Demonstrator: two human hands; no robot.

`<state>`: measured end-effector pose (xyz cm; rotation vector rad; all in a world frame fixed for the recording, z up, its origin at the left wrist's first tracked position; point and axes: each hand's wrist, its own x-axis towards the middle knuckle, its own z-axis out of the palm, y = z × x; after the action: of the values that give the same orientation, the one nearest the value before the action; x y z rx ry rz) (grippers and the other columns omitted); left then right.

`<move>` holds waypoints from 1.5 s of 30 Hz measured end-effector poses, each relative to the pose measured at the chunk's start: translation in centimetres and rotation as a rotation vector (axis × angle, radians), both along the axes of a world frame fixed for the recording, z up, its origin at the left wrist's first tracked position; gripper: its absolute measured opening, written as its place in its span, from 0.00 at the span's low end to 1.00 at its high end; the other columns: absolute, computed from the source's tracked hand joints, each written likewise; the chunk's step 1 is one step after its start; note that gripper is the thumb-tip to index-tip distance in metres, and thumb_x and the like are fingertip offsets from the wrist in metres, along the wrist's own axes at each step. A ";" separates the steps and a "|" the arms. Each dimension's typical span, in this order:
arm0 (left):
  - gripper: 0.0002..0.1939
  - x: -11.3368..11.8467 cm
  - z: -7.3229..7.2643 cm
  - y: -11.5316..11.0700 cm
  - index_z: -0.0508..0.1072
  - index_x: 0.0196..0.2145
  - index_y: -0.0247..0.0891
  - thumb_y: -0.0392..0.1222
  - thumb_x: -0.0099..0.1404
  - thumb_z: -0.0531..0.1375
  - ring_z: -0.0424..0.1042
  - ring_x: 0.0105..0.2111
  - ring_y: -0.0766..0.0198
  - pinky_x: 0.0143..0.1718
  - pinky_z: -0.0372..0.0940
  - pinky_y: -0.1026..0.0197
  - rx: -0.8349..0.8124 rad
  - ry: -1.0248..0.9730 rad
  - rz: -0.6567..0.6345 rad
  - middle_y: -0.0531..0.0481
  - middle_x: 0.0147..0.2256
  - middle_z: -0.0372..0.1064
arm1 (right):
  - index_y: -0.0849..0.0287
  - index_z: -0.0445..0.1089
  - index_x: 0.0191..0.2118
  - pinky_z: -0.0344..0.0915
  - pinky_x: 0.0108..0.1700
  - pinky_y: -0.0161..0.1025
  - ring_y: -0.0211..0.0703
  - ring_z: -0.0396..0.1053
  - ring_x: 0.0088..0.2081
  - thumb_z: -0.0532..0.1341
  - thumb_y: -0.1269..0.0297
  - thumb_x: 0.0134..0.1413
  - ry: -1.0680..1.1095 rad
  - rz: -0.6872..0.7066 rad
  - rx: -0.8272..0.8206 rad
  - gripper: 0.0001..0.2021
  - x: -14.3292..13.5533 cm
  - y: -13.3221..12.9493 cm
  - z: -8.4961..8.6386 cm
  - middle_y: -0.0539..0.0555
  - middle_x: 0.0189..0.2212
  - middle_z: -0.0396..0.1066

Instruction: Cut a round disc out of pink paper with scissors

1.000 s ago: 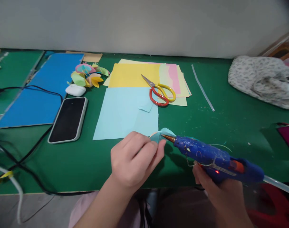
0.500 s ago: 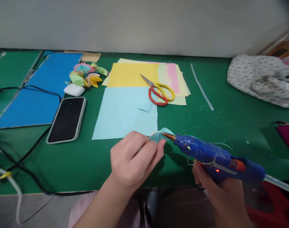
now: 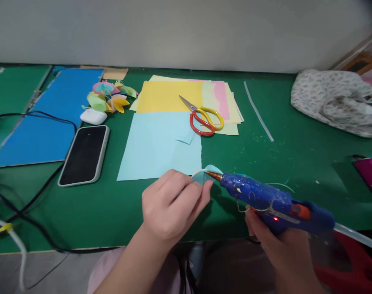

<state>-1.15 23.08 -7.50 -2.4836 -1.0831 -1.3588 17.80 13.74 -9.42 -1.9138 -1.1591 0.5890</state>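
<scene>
My left hand [image 3: 175, 204] is closed, pinching a small light-blue paper piece [image 3: 199, 177] between thumb and fingers. Most of that piece is hidden behind the fingers. In my right hand [image 3: 277, 241] is a blue hot glue gun [image 3: 259, 192], gripped by its handle, with a red light lit on its side. Its metal nozzle tip rests at the paper piece, touching or very close to it. A clear glue stick [image 3: 357, 236] sticks out of the gun's back end. Beyond my hands, scissors [image 3: 201, 118] with red and yellow handles lie on coloured paper sheets [image 3: 161, 143].
On the left are a phone [image 3: 84, 155], a white earbud case [image 3: 93, 117], paper flowers [image 3: 109, 96], a blue board [image 3: 48, 122] and black cables [image 3: 39, 228]. A loose glue stick [image 3: 258, 111] and a patterned cloth [image 3: 329, 102] lie to the right. A wall stands behind the table.
The glue gun in my right hand has shifted slightly left, its nozzle further over the paper piece. My left hand stays nearly still. The whole view has slid a little.
</scene>
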 end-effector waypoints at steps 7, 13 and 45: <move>0.14 0.0 0.0 0.0 0.68 0.22 0.37 0.28 0.62 0.65 0.63 0.21 0.70 0.22 0.61 0.66 -0.011 0.000 0.006 0.55 0.20 0.63 | 0.54 0.64 0.19 0.64 0.23 0.38 0.43 0.65 0.19 0.66 0.55 0.48 0.007 -0.010 -0.058 0.15 0.6 -0.5 -0.5 0.49 0.15 0.65; 0.14 -0.1 -0.2 0.0 0.68 0.22 0.37 0.29 0.62 0.65 0.63 0.21 0.70 0.22 0.61 0.66 -0.015 -0.007 0.002 0.55 0.20 0.63 | 0.54 0.64 0.19 0.64 0.23 0.37 0.41 0.64 0.18 0.65 0.56 0.51 0.004 0.000 -0.007 0.15 0.4 -0.3 -0.2 0.48 0.14 0.64; 0.14 0.0 0.1 0.1 0.68 0.23 0.38 0.29 0.63 0.64 0.63 0.20 0.70 0.22 0.61 0.67 -0.021 -0.002 0.009 0.55 0.20 0.64 | 0.54 0.65 0.17 0.66 0.25 0.39 0.41 0.65 0.18 0.64 0.56 0.51 -0.017 0.021 -0.031 0.16 0.4 -0.5 -0.1 0.48 0.14 0.65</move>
<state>-1.13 23.15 -7.44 -2.4892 -1.1126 -1.3551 18.18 13.29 -9.50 -1.9385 -1.1888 0.6069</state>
